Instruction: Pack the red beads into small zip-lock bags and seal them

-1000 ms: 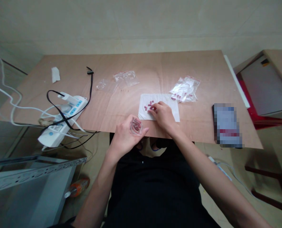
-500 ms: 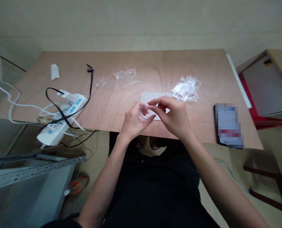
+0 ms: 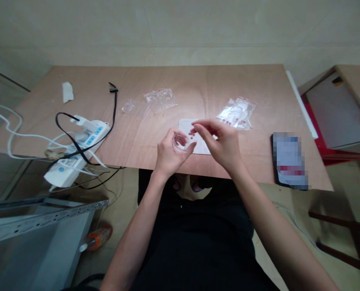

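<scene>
My left hand [image 3: 171, 151] is curled round a thin, clear loop [image 3: 178, 144], which looks like transparent cord. Thumb and index finger of my right hand [image 3: 221, 141] are brought together in a pinch; whatever lies between the tips is too small to make out. Just below those tips show a few small dark red beads [image 3: 192, 135]. Whether they rest on the white sheet [image 3: 202, 147] or hang from the fingers, I cannot tell. The sheet lies on the table under both hands and is partly covered by the right one.
Clear zip bags [image 3: 236, 113] with red bits lie beyond my right hand. More clear bags [image 3: 162, 98] lie at the back middle. A phone [image 3: 289, 161] is at the right edge; a power strip [image 3: 79, 151] with tangled cables and a scrap of white paper [image 3: 67, 92] are left.
My right hand's fingertips have moved slightly up and away from my left hand, widening the gap between them. The dark red beads now show against the white sheet.
</scene>
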`<state>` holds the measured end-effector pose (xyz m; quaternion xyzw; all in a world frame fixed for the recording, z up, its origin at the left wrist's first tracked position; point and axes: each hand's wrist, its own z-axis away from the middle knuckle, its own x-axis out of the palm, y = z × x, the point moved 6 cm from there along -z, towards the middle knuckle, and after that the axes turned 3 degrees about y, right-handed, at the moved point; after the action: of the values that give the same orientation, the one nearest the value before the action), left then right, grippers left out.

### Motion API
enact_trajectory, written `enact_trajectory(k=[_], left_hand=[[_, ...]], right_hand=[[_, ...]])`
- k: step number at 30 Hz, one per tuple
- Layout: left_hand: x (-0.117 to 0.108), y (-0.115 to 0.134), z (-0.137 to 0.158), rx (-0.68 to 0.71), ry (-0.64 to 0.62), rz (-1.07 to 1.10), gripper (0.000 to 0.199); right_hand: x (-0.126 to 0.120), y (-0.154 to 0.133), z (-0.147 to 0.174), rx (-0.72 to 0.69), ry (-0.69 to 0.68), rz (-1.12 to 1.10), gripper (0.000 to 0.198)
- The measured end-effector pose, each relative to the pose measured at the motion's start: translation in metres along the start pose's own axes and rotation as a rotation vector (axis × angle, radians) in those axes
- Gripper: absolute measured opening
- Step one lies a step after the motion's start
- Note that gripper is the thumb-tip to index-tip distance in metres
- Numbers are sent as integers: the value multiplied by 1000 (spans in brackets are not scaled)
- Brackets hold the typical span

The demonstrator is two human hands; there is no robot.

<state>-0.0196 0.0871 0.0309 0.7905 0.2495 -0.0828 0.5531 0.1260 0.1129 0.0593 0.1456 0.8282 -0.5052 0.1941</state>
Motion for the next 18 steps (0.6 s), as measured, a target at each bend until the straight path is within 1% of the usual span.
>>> enact_trajectory(k=[1, 2, 5, 8, 11, 14, 16, 18], left_hand=[[-3, -3, 0, -6, 10, -2, 29], [-6, -6, 0, -12, 19, -8, 29], [-13, -16, 1, -36, 37, -46, 31], [-17, -21, 1, -41, 35, -60, 31], [-18, -21, 1, -29, 27, -60, 30], [-19, -21, 0, -30, 27, -69, 31], [-18, -20, 0, -34, 24, -75, 30], [-16, -19, 1, -35, 9, -64, 30]], right_hand=[[0, 12, -1, 46, 33, 29, 15], [1, 23, -2, 78, 37, 86, 12], [17, 49, 0, 115, -85, 287, 7], [32, 61, 4, 146, -159, 420, 10], [42, 63, 6, 152, -189, 491, 12], [43, 59, 4, 143, -161, 455, 11], [35, 48, 2, 135, -80, 334, 10], [25, 30, 2, 92, 4, 169, 12]])
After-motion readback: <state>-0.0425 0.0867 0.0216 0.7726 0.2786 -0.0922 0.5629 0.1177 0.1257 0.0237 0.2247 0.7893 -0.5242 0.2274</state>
